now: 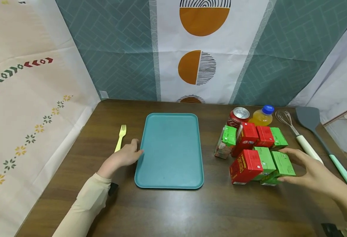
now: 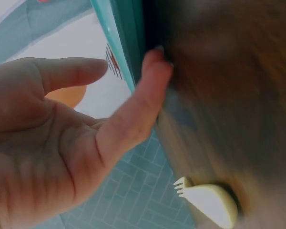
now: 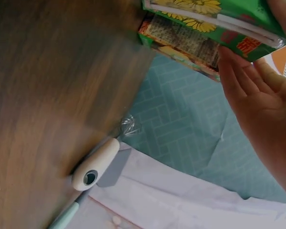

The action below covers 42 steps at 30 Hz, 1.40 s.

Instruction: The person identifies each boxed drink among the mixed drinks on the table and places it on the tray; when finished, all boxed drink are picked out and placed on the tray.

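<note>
Item one: green drink carton (image 1: 283, 164), right of centre in the head view, nearest right of the front row. Upright; long axis vertical, printed top facing up, a straw along one side (in the right wrist view that axis runs roughly sideways).

Right hand (image 1: 314, 171): gripping that carton, thumb on the near side, fingers on the far side.

Left hand (image 1: 121, 157): loose, fingers relaxed by the left rim of the teal tray (image 1: 170, 151), mid-frame; firm contact I cannot tell.

Handling note: I would squeeze lightly, since thin card should dent, and lift straight up, keeping the axis vertical so the adjoining green carton (image 1: 264, 159) and red carton (image 1: 246, 165) stay standing.
</note>
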{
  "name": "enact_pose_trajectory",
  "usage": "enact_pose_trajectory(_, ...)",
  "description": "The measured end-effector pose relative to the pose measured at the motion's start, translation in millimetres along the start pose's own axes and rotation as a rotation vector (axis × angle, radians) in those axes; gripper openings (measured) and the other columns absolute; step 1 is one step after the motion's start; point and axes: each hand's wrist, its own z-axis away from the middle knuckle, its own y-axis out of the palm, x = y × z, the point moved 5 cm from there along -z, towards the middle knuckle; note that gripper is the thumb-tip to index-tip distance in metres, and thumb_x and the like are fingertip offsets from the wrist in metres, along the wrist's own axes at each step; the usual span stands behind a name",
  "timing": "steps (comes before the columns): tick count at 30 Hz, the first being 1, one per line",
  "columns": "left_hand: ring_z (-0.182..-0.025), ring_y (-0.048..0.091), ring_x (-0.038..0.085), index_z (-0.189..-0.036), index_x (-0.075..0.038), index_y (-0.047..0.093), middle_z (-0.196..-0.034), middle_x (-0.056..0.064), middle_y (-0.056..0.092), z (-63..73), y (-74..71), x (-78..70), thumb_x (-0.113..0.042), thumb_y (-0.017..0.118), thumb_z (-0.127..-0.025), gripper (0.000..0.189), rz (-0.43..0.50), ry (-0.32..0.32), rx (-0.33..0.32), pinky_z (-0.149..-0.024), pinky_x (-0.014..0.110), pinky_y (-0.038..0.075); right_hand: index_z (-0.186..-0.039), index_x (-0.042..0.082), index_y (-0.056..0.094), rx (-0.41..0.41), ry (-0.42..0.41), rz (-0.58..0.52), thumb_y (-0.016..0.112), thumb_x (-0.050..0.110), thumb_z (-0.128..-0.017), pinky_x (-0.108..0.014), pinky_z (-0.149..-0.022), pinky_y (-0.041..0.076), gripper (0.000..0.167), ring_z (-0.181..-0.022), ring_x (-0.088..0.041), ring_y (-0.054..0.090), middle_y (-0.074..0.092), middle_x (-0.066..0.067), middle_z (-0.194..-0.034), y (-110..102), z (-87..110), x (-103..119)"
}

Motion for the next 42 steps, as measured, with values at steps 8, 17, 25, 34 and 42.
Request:
enact_pose_trajectory(8, -0.071, 0.064, 0.027, -0.134, 0.018, 0.021, -0.117, 0.038, 0.049, -14.6, 2.8, -0.5, -0.005, 0.037, -0.098, 0.046, 0.066, 0.013, 0.046, -0.061, 0.034, 0.054, -0.128, 0.014, 0.050, 0.032, 0.009, 0.044, 0.091, 0.016, -0.053, 0.001, -0.085, 0.023, 0.085, -0.112, 0.019, 0.035, 0.046, 0.021, -0.121, 2, -3.7, -1)
enact_pose_trajectory(17, -0.071, 0.063, 0.029, -0.133, 0.017, 0.020, -0.117, 0.039, 0.047, -19.8, 3.5, -1.9, -0.002, 0.045, -0.096, 0.049, 0.024, 0.004, 0.051, -0.059, 0.033, 0.053, -0.130, 0.008, 0.047, 0.066, 0.000, -0.092, 0.088, 0.003, -0.056, -0.001, -0.089, 0.031, 0.085, -0.115, 0.014, 0.042, 0.049, 0.008, -0.124, 4, -6.7, -5)
enact_pose_trajectory(25, -0.055, 0.061, 0.024, -0.129, 0.016, 0.024, -0.111, 0.040, 0.050, -21.3, 5.6, -0.4, -0.001, 0.049, -0.092, 0.047, 0.028, -0.022, -0.009, -0.050, 0.032, 0.051, -0.139, 0.002, 0.033, 0.101, 0.031, -0.241, 0.080, -0.008, -0.064, -0.007, -0.079, 0.044, 0.089, -0.120, 0.010, 0.037, 0.038, 0.006, -0.136, 13, 1.9, -11)
enact_pose_trajectory(34, -0.054, 0.060, 0.023, -0.130, 0.015, 0.024, -0.110, 0.039, 0.051, -21.8, 3.7, -3.5, 0.000, 0.050, -0.092, 0.048, 0.021, -0.034, -0.012, -0.050, 0.031, 0.051, -0.134, 0.003, 0.040, -0.013, 0.105, -0.222, 0.083, -0.007, -0.059, -0.008, -0.074, 0.046, 0.088, -0.107, 0.010, 0.052, 0.049, 0.008, -0.124, 11, 5.7, -7)
enact_pose_trajectory(42, -0.053, 0.060, 0.022, -0.131, 0.015, 0.022, -0.111, 0.040, 0.050, -22.6, 3.9, -3.6, 0.000, 0.050, -0.092, 0.050, 0.020, -0.028, -0.006, -0.051, 0.031, 0.051, -0.135, 0.003, 0.041, -0.107, 0.176, -0.188, 0.082, -0.011, -0.059, -0.010, -0.067, 0.049, 0.088, -0.100, 0.013, 0.053, 0.049, 0.016, -0.123, 1, 25.9, 2)
